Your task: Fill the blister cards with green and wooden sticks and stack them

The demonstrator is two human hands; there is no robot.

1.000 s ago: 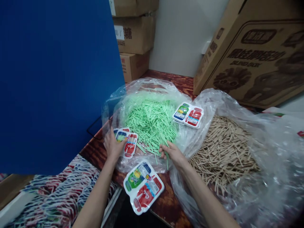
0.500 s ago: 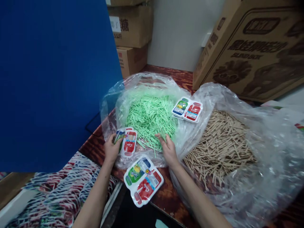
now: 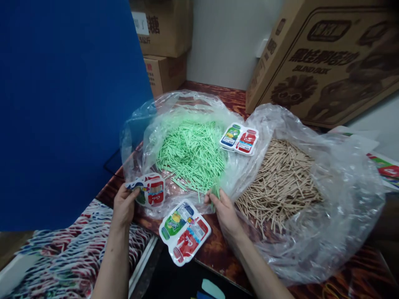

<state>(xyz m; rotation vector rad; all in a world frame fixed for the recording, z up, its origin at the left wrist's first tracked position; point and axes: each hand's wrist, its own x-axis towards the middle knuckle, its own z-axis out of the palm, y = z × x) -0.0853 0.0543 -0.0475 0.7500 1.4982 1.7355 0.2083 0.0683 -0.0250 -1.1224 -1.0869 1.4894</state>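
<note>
The left hand pinches flat white-edged jar-printed plastic packets, well left of the right hand, whose fingers close on thin pale-green sticks pointing roughly away.

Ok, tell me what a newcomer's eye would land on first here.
Probably the heap of bright green sticks mid-view in a clear plastic bag, beside the big blue panel filling the left. Then the tan sticks in another clear bag to the right. Nearer, the left hand holds printed packs and the right hand a small green bunch.
</note>
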